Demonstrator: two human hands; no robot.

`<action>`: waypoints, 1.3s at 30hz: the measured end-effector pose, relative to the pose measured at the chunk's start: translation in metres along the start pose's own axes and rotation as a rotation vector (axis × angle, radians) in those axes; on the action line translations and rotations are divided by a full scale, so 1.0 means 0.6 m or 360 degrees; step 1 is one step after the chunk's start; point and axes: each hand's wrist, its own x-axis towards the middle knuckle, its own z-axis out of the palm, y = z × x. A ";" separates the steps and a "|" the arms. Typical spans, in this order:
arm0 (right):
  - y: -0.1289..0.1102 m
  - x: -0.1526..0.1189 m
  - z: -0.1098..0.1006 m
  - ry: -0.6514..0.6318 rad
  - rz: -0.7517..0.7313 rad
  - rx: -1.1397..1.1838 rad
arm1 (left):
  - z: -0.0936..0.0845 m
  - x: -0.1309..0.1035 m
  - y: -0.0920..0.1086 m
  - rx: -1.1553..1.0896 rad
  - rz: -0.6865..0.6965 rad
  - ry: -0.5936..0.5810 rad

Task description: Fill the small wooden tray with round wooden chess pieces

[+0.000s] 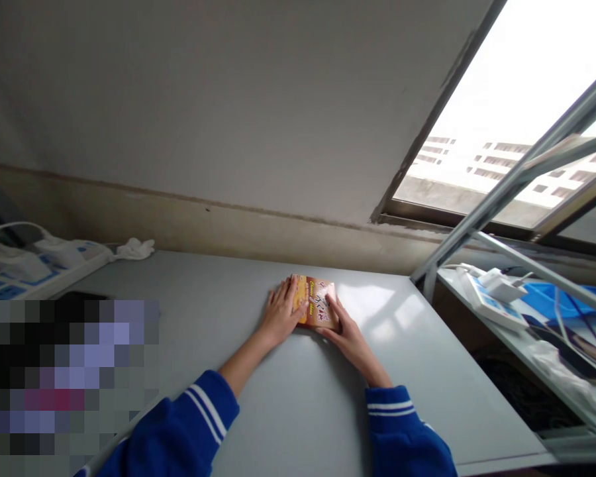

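A grey desk (288,411) carries a box (316,306) and power strip (95,254).

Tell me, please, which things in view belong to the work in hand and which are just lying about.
In hand:
- printed box
- left hand and right hand, both on it
- grey desk beneath

Lying about:
- left power strip
- crumpled white item beside it
- right power strip
- blue item

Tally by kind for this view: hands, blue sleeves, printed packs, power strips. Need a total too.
Hands: 2 (left hand, right hand, both touching the pack)
Blue sleeves: 2 (left sleeve, right sleeve)
Printed packs: 1 (brown-and-yellow pack)
Power strips: 2 (left-side strip, right-side strip)
Total: 7
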 end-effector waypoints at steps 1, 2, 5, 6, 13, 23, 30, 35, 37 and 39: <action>0.000 0.000 0.000 -0.0005 0.0016 -0.0025 | 0.000 0.000 0.000 0.0027 -0.0005 0.0001; 0.001 0.001 0.001 -0.0008 0.0028 -0.0061 | 0.000 0.000 0.000 0.0058 -0.0014 0.0006; 0.002 0.002 0.001 -0.0016 0.0035 -0.0171 | -0.002 0.000 0.000 0.0158 -0.0016 0.0037; 0.003 0.002 0.001 -0.0021 0.0035 -0.0194 | -0.004 0.000 0.001 0.0180 -0.0008 0.0043; 0.015 0.002 0.001 -0.0061 0.0045 -0.0285 | -0.006 -0.001 0.000 0.0178 -0.0017 0.0069; 0.018 0.002 0.001 -0.0069 0.0041 -0.0440 | -0.007 -0.002 0.001 0.0190 -0.0015 0.0052; 0.017 0.003 0.002 -0.0065 -0.0013 -0.0459 | -0.004 -0.001 -0.001 0.0205 -0.0008 0.0086; 0.016 0.004 0.002 -0.0064 0.0021 -0.0454 | 0.000 0.000 -0.003 0.0191 0.0000 0.0121; 0.015 0.003 0.003 -0.0063 0.0030 -0.0465 | -0.001 0.000 -0.003 0.0188 -0.0002 0.0106; 0.014 0.003 0.003 -0.0059 0.0029 -0.0477 | -0.003 0.000 -0.001 0.0190 -0.0005 0.0090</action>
